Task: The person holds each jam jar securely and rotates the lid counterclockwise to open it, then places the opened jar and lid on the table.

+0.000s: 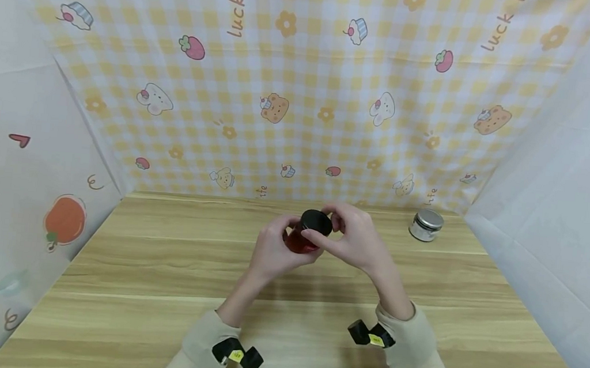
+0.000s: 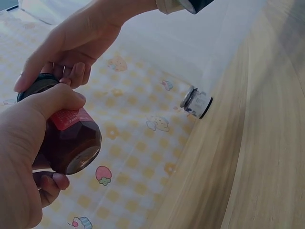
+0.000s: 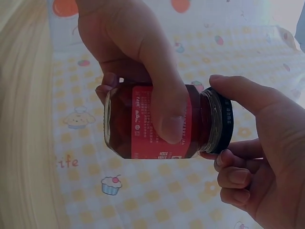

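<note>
A glass jar of strawberry jam (image 3: 164, 121), dark red with a red label, is held above the table in front of me. My left hand (image 1: 278, 251) grips its body, thumb across the label in the right wrist view. The black lid (image 1: 317, 222) sits on the jar's mouth. My right hand (image 1: 355, 238) pinches the lid's rim between thumb and fingers, the other fingers curled below it in the right wrist view. The jar tilts, its lid toward my right hand and its glass base (image 2: 83, 160) showing in the left wrist view.
A small jar with a silver lid (image 1: 426, 224) stands at the back right of the wooden table (image 1: 163, 266). Behind the table hangs a yellow checked cloth (image 1: 302, 92) with cartoon prints. White sheets (image 1: 561, 170) line both sides. Each sleeve carries a black wrist device.
</note>
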